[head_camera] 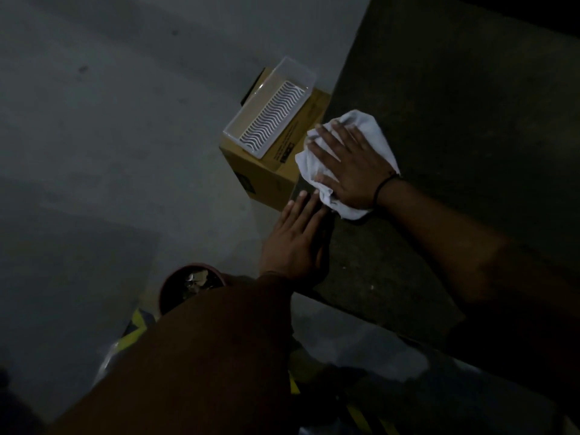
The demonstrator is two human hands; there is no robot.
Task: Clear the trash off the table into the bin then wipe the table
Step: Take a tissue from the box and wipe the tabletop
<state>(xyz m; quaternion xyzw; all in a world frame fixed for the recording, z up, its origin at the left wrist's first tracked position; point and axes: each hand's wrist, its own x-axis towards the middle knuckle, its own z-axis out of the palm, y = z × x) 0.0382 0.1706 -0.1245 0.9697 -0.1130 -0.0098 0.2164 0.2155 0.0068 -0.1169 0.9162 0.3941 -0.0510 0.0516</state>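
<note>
Room: dim, grey floor [110,136]; dark table [455,136] fills the right side.
Table: no trash shows on the part in view; a few pale specks near the front edge, too small to tell.
Bin: round, reddish bin [191,285] on the floor near the table's front corner, partly hidden by the left sleeve; pale scraps lie inside.
Cloth: white cloth [361,127], bunched, at the table's left edge; its long axis runs from near-right to far-left, across that edge.
Right hand: right hand [348,164] flat, fingers spread wide, pressing the cloth, fingertips pointing left toward the edge.
Left hand: left hand [298,243] flat and empty, fingers together, resting on the table edge just below the cloth.
Beside table: cardboard box [266,180] on the floor, a clear tray [270,108] on top.
Progress: clearing looks done, judging by the filled bin; wiping is under way, how much remains unclear.
</note>
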